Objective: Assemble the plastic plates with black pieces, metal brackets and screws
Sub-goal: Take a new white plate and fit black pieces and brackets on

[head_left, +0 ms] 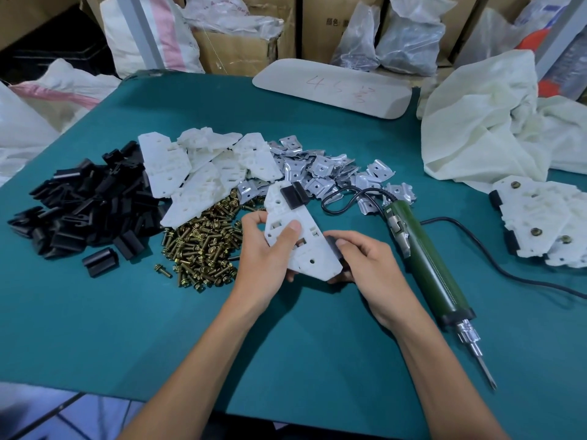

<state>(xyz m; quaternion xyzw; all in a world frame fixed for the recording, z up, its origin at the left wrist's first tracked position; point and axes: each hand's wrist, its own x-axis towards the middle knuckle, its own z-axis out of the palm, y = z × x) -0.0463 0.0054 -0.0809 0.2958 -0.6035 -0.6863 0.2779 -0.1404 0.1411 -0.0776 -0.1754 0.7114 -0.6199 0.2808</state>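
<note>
— White plastic plate (pixel 317 255): where is it held?
— Just over the table (pixel 127 312), gripped by the left hand (pixel 263 258); a black piece (pixel 332 246) is pinched at its edge by the right hand (pixel 368 265).

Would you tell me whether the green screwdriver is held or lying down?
Lying down: the screwdriver rests flat on the table, beside the right hand, ungripped.

matt white plastic plate (pixel 298 236), shiny metal brackets (pixel 320 173), brassy screws (pixel 203 246)
</note>
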